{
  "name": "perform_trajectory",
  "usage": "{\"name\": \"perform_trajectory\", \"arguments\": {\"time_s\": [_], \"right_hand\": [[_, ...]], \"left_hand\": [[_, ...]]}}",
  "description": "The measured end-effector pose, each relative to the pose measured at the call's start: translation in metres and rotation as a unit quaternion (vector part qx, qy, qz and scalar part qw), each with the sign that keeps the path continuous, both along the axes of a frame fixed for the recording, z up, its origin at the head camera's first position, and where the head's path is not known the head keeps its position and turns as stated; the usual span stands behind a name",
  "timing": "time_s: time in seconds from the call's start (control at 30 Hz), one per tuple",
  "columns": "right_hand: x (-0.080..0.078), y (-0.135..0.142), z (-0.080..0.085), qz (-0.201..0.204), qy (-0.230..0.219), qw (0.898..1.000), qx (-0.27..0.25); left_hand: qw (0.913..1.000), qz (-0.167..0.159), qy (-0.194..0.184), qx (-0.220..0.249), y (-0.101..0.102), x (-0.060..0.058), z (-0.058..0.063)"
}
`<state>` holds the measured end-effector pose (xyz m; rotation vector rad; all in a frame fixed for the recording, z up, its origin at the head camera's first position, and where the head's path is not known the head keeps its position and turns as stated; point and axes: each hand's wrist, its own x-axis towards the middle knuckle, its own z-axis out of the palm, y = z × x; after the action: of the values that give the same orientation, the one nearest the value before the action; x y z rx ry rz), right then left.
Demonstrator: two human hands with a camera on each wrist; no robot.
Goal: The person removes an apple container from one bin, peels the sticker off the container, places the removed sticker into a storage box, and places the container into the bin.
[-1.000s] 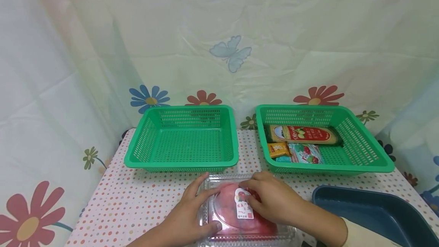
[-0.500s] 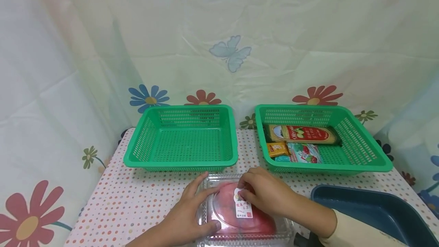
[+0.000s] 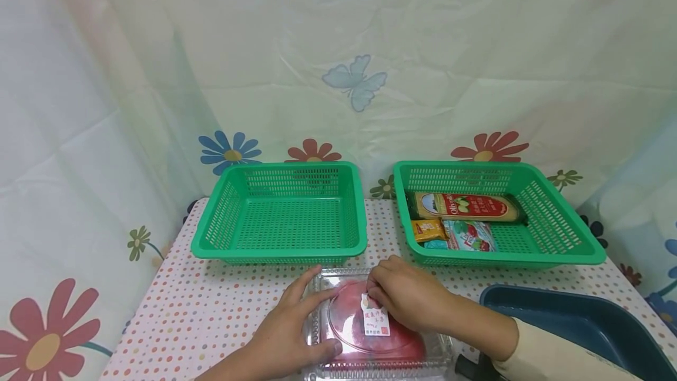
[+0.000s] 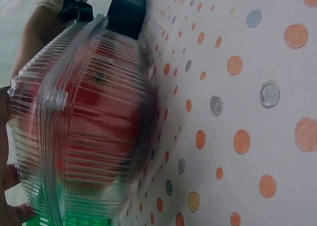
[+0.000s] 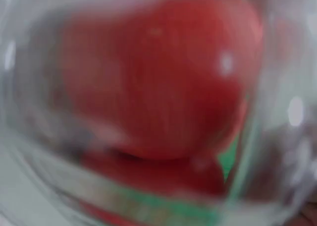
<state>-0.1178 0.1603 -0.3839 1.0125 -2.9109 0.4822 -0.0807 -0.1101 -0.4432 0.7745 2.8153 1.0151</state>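
Observation:
A clear plastic clamshell box [image 3: 338,357] with large round red fruit [image 5: 163,77] inside lies at the table's near edge. A white printed sticker [image 3: 376,323] is on its lid. My left hand [image 3: 288,331] rests spread along the box's left side, its thumb on the lid. At the sticker's upper end, my right hand [image 3: 409,296] pinches with curled fingers, which hide that end. Ribbed clear walls of the box fill much of the left wrist view, with some left fingertips [image 4: 12,176] at its edge. The right wrist view is blurred by the nearby box.
Behind the box stands a green basket [image 3: 280,252] with nothing in it. A second green basket [image 3: 508,258] at right holds a pasta packet [image 3: 468,207], a small orange packet [image 3: 428,230] and a fruit-printed packet [image 3: 471,236]. A dark blue tray [image 3: 560,304] sits right of the box.
My right fingers have shifted slightly over the sticker's upper end, covering the picture seen there before. The left hand and the box have stayed in place.

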Motion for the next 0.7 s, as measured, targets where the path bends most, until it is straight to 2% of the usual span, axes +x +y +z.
{"name": "perform_trajectory", "arguments": {"time_s": [0.17, 0.43, 0.7], "right_hand": [[0.003, 0.003, 0.0, 0.0, -0.027, 1.0, -0.01], [0.007, 0.012, -0.005, 0.024, -0.052, 0.996, -0.063], [0.012, 0.018, -0.011, 0.045, -0.031, 0.992, -0.113]], "left_hand": [[1.0, 0.002, 0.0, 0.004, 0.0, -0.001, 0.001], [1.0, 0.006, -0.003, 0.001, 0.0, -0.001, 0.002], [0.9998, 0.014, -0.012, -0.003, 0.0, 0.0, 0.005]]}}
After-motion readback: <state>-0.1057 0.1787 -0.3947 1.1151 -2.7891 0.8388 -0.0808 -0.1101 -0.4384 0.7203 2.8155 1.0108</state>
